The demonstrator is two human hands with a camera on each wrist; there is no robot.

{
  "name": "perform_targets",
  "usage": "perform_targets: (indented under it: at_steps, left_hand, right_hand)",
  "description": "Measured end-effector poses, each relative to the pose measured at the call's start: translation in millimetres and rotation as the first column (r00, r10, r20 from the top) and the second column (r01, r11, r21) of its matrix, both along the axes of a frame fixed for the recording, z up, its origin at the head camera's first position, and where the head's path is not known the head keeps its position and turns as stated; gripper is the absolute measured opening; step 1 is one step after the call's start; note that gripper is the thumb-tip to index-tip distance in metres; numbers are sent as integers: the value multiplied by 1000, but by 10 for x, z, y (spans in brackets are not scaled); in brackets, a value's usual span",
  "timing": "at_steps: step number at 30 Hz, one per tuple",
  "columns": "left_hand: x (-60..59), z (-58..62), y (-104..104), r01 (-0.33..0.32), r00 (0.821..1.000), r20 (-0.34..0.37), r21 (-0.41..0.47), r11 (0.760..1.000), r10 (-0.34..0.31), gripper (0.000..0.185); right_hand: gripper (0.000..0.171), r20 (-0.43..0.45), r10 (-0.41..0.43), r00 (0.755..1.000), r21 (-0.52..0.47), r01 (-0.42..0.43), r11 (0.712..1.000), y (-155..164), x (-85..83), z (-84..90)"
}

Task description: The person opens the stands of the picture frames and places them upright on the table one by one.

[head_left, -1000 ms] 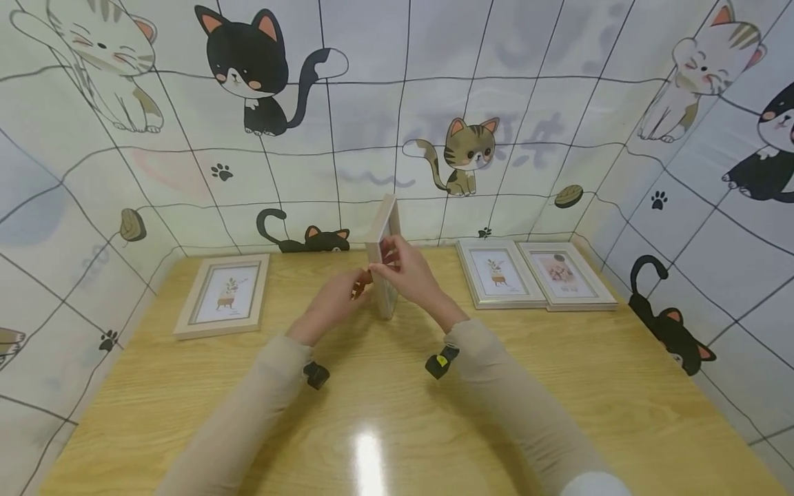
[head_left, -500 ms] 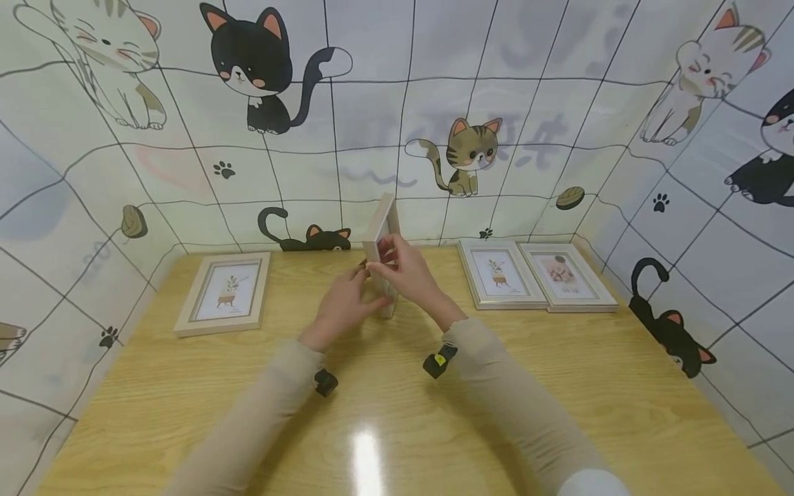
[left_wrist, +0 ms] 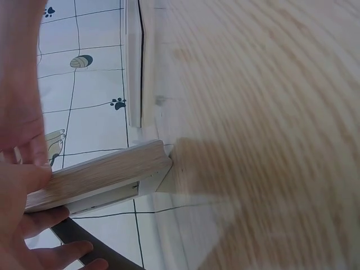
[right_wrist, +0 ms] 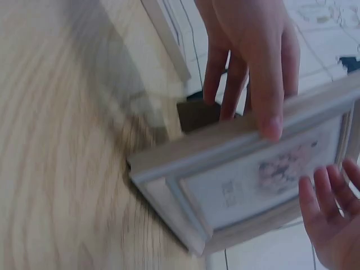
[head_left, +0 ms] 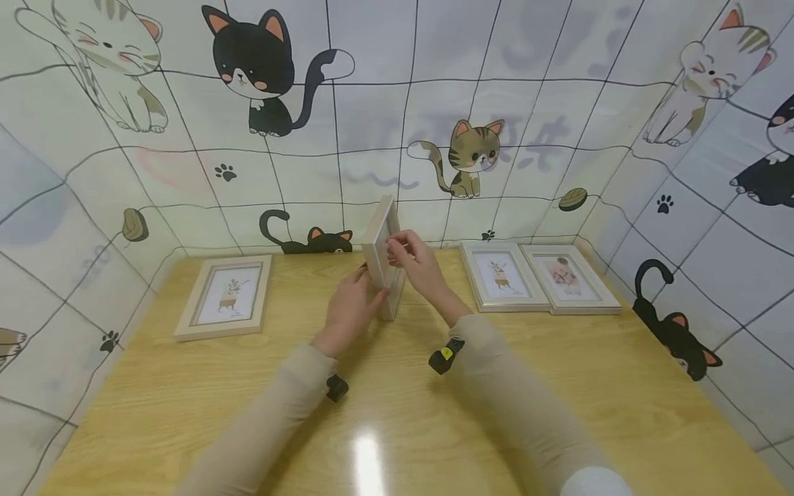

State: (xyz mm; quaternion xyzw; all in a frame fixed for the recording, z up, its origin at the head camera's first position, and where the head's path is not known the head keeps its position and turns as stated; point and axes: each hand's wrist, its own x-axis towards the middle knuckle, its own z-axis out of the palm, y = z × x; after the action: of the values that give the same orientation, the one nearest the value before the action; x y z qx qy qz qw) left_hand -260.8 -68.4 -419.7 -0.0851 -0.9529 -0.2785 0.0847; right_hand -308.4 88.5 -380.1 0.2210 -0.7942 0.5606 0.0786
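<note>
A light wooden picture frame (head_left: 383, 251) stands upright on edge at the middle of the table, its picture face turned right. My left hand (head_left: 366, 289) grips its near edge, thumb on the rim and fingers behind the back. In the left wrist view the same left hand (left_wrist: 19, 185) clasps the frame's wooden side (left_wrist: 101, 177). My right hand (head_left: 403, 249) pinches the frame's upper part from the face side. The right wrist view shows the frame (right_wrist: 236, 180) with its flower print, the left hand (right_wrist: 253, 67) over its rim and the right hand's fingers (right_wrist: 332, 214) by its lower edge.
One frame (head_left: 225, 297) lies flat at the table's back left. Two more frames (head_left: 504, 275) (head_left: 569, 275) lie side by side at the back right. Cat-patterned walls close in the wooden table (head_left: 397, 427) on three sides.
My left hand has moved forward and taken hold of the frame's near edge. My right hand has slid up the frame. The frame still stands upright in the same place.
</note>
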Motion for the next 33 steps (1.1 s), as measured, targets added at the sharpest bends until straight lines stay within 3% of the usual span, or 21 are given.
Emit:
perform_targets:
  at_steps: [2, 5, 9, 14, 19, 24, 29, 33]
  left_hand:
    - [6, 0, 9, 0, 1000, 3, 0, 1000, 0, 58]
    - [20, 2, -11, 6, 1000, 6, 3, 1000, -6, 57]
    - [26, 17, -52, 8, 1000, 5, 8, 1000, -8, 55]
    - [-10, 44, -67, 24, 1000, -21, 9, 1000, -24, 53]
    - [-68, 39, -58, 50, 998, -44, 2, 999, -50, 48]
    - [-95, 46, -85, 53, 998, -42, 41, 998, -51, 48]
    - [-118, 40, -147, 41, 999, -12, 83, 996, -40, 47]
    - [-146, 37, -193, 32, 998, 44, 170, 985, -40, 48]
  right_hand:
    - [29, 3, -76, 997, -18, 76, 997, 54, -102, -47]
    - [35, 33, -164, 986, 85, 161, 983, 90, -272, -156]
    - [42, 118, -189, 975, 174, 167, 971, 109, -417, -257]
    - [39, 149, -223, 963, 187, 194, 963, 166, -546, -294]
    - [33, 131, -235, 963, 277, 192, 942, 209, -598, -263]
    - [26, 107, -263, 959, 286, 223, 932, 247, -601, -249]
    - [21, 57, -282, 958, 312, 251, 916, 273, -590, -249]
    - [21, 47, -284, 958, 340, 252, 906, 280, -593, -266]
